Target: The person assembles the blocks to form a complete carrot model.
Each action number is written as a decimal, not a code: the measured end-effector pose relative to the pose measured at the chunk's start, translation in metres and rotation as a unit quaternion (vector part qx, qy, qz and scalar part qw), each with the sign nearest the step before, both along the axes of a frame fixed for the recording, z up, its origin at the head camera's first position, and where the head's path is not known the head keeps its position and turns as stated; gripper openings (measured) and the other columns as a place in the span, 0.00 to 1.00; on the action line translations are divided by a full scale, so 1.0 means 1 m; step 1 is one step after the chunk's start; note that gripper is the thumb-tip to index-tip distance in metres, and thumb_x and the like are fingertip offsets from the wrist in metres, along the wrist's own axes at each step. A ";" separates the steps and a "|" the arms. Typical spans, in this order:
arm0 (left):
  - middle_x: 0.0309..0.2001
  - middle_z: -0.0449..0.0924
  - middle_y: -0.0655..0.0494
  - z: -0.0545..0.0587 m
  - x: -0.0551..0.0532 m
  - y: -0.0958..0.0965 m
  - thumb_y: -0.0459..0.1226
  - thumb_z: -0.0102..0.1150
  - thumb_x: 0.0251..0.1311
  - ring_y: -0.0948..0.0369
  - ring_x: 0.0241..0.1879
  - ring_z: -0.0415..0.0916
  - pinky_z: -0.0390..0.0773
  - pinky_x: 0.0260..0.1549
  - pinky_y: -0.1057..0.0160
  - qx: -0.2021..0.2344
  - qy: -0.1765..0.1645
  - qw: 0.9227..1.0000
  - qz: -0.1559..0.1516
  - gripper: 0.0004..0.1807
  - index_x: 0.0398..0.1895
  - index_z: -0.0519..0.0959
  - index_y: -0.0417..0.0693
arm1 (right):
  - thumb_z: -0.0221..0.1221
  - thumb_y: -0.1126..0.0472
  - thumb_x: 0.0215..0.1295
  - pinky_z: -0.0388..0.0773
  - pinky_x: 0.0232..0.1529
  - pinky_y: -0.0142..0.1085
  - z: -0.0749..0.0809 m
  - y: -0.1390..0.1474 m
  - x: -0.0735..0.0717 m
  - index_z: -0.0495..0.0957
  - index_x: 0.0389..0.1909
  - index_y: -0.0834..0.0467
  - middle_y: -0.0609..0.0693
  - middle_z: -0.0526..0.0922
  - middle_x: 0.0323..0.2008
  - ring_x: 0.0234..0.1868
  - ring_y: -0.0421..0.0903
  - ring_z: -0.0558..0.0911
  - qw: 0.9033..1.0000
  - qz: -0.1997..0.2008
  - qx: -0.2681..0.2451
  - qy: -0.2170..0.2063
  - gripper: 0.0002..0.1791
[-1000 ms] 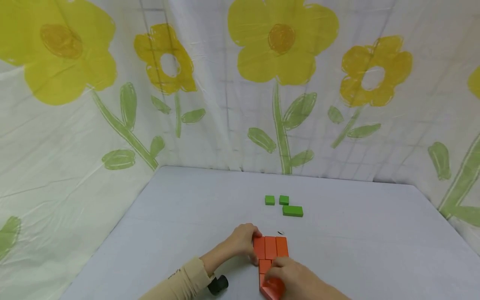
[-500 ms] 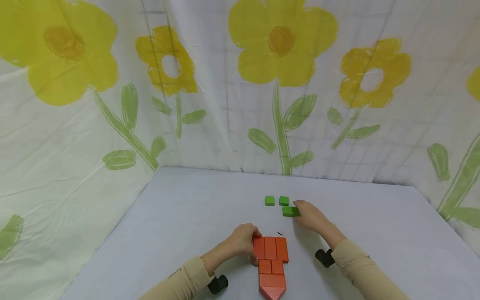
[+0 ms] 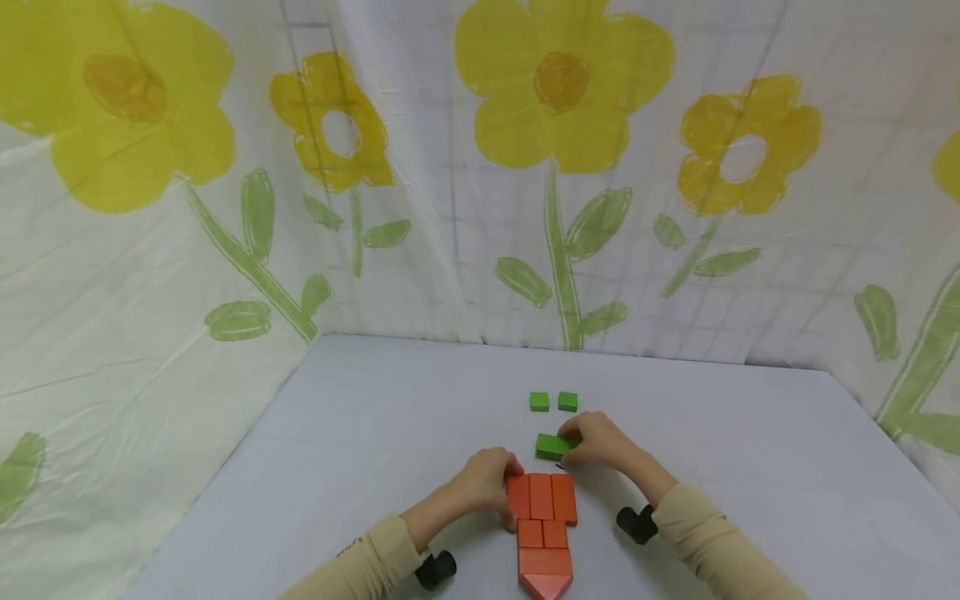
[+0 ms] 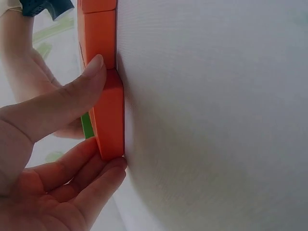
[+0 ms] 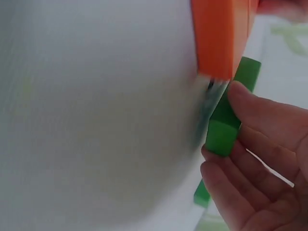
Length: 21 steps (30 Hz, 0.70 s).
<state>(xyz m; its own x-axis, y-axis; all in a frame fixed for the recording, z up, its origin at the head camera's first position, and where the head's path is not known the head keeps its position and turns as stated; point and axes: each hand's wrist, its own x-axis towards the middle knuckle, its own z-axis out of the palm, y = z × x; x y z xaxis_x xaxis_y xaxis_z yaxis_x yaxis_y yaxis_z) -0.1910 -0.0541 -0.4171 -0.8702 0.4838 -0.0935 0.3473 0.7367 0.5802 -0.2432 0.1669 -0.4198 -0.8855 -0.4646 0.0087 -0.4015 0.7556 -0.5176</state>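
Red wooden blocks lie flat together on the table: three upright rectangles in a row, two small squares below them, then a crosswise rectangle and a triangle (image 3: 546, 586) pointing toward me. My left hand (image 3: 483, 483) holds the leftmost red rectangular block (image 3: 517, 495), thumb on its near side and fingers at its far end, as the left wrist view shows. Just beyond the red row, my right hand (image 3: 600, 442) pinches a green rectangular block (image 3: 552, 447) by its right end. In the right wrist view, the green block (image 5: 224, 137) sits between thumb and fingers, close to a red block (image 5: 215, 43).
Two small green blocks, one on the left (image 3: 539, 402) and one on the right (image 3: 567, 402), lie farther back on the white table (image 3: 360, 417). A small dark mark (image 3: 559, 466) shows by the red row. A flower-printed curtain (image 3: 420, 192) hangs behind.
My right hand has left the red triangle, reached the green rectangular block and brought it nearer and leftward, toward the red row. My left hand stays in place.
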 end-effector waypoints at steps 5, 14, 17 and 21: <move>0.36 0.77 0.56 -0.001 0.000 -0.001 0.33 0.83 0.29 0.62 0.37 0.71 0.74 0.41 0.64 -0.001 0.012 1.000 -0.012 0.32 0.44 0.79 0.40 | 0.72 0.67 0.48 0.78 0.42 0.41 0.001 -0.011 0.006 0.84 0.39 0.66 0.52 0.85 0.37 0.38 0.46 0.79 0.999 0.042 -0.015 -0.016 0.16; 0.41 0.79 0.52 0.002 0.002 -0.005 0.32 0.82 0.31 0.60 0.41 0.73 0.76 0.43 0.62 0.023 -0.011 0.999 -0.024 0.35 0.48 0.76 0.38 | 0.71 0.65 0.53 0.79 0.45 0.45 -0.002 -0.017 0.010 0.85 0.40 0.66 0.54 0.86 0.38 0.42 0.50 0.81 0.999 0.031 -0.016 -0.027 0.14; 0.43 0.79 0.49 0.004 0.002 -0.009 0.33 0.82 0.33 0.56 0.43 0.75 0.76 0.45 0.61 0.036 -0.018 0.999 -0.028 0.34 0.48 0.76 0.37 | 0.70 0.64 0.54 0.78 0.45 0.45 -0.003 -0.018 0.011 0.84 0.41 0.66 0.55 0.86 0.39 0.44 0.52 0.81 0.998 0.031 -0.024 -0.039 0.14; 0.41 0.80 0.49 0.003 0.002 -0.012 0.34 0.79 0.38 0.55 0.41 0.75 0.76 0.42 0.61 0.050 -0.009 0.999 -0.015 0.28 0.45 0.78 0.37 | 0.69 0.64 0.56 0.79 0.44 0.42 -0.002 -0.018 0.012 0.85 0.41 0.65 0.55 0.86 0.40 0.45 0.52 0.81 0.997 0.051 -0.035 -0.041 0.13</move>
